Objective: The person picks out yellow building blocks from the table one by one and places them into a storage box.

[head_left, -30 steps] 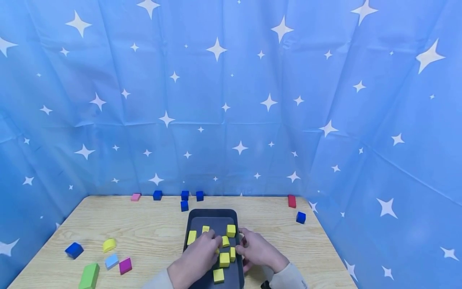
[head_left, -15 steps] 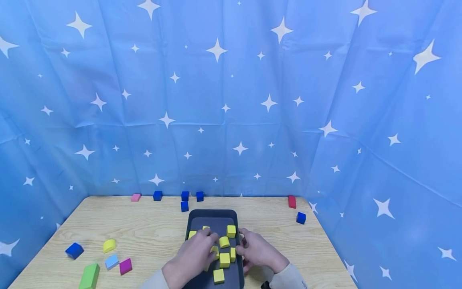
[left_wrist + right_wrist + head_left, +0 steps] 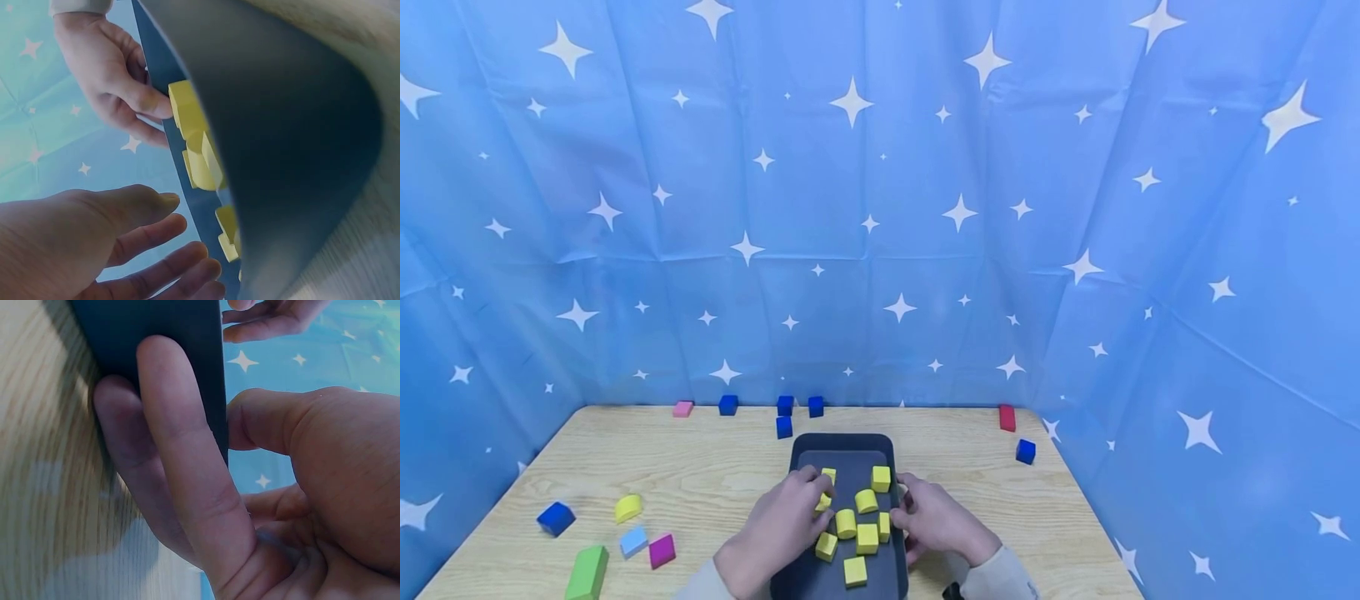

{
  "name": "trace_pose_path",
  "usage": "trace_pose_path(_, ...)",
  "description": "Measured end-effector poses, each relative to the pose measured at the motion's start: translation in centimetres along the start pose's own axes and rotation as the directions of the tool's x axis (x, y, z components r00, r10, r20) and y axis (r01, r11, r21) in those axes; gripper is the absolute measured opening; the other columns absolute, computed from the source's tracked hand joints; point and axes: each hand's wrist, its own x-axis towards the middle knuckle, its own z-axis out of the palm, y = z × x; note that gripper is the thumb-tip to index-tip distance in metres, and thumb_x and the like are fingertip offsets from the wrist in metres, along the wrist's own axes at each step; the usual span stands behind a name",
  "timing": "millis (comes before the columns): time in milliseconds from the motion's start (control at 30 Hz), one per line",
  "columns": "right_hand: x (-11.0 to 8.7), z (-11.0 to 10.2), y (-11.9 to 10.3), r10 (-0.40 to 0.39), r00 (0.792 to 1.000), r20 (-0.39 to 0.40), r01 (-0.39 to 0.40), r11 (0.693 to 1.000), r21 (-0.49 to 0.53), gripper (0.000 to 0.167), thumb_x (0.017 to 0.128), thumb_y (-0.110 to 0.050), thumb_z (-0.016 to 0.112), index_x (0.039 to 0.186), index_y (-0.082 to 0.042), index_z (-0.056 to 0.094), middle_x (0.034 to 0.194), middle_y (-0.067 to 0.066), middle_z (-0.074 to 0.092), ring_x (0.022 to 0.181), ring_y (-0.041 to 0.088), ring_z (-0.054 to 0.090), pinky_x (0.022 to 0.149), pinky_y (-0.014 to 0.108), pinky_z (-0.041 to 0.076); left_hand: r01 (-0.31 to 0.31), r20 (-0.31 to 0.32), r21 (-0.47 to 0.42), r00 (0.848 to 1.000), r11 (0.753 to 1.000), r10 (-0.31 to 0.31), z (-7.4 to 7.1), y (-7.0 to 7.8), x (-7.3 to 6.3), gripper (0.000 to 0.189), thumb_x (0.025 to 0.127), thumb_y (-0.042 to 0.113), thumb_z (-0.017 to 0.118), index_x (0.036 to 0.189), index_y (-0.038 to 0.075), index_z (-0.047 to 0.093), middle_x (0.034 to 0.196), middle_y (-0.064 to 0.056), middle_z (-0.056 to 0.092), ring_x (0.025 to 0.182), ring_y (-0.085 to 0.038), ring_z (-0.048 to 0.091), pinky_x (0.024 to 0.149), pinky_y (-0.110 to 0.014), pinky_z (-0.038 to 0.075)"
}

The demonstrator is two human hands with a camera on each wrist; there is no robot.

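A dark tray (image 3: 842, 443) lies on the table, with several yellow blocks (image 3: 867, 539) inside it. My left hand (image 3: 780, 521) hovers over the tray's left side, fingers spread and loosely bent. In the left wrist view this left hand (image 3: 119, 247) has nothing between thumb and fingers, and its tips come near the blocks (image 3: 200, 161). A yellow block (image 3: 826, 547) lies just below the left thumb. At the right wall my right hand (image 3: 943, 521) grips the tray; the right wrist view shows its fingers (image 3: 187, 425) along the outer wall and the thumb at the rim.
Left on the wooden table (image 3: 715, 475) are a blue block (image 3: 556, 519), a yellow half-round block (image 3: 628, 508), a light blue block (image 3: 633, 542), a magenta block (image 3: 662, 552) and a green block (image 3: 587, 573). Several blue blocks (image 3: 784, 427) stand behind the tray; a red block (image 3: 1007, 417) sits back right.
My left hand has drawn back leftward over the tray, uncovering yellow blocks in the middle that it hid before. My right hand has stayed on the tray's right wall.
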Motion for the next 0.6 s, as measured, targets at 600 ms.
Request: trace_pose_path(600, -0.2, -0.1, -0.2, 0.023, 1.0, 0.005, -0.023, 1.0, 0.009, 0.071, 0.114, -0.012, 0.07, 0.176, 0.002, 0.04, 0.112, 0.013, 0.073, 0.074, 0.023, 0.08, 0.059, 0.04, 0.073, 0.186, -0.055, -0.013, 0.981, 0.982, -0.187, -1.6, -3.3, -0.7, 0.013, 0.099, 0.015, 0.092, 0.11, 0.016, 0.086, 0.101, -0.003, 0.073, 0.083, -0.013, 0.06, 0.065, -0.031, 0.059)
